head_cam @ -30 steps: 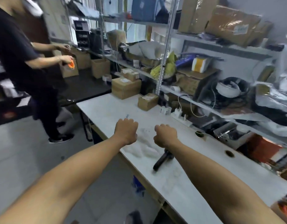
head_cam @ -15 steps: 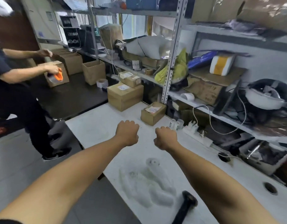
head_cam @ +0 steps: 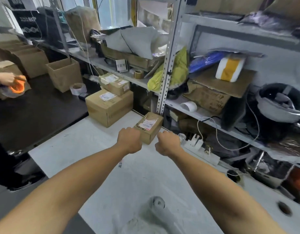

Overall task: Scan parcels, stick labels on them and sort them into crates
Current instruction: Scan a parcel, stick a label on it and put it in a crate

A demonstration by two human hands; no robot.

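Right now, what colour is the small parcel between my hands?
Brown cardboard small parcel, white label on top; head view.

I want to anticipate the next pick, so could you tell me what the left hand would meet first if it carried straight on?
Probably the small labelled cardboard parcel just beyond the left hand; depth is uncertain.

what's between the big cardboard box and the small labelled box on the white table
In the head view, nothing: only bare white table separates the big box from the small labelled box; they stand apart.
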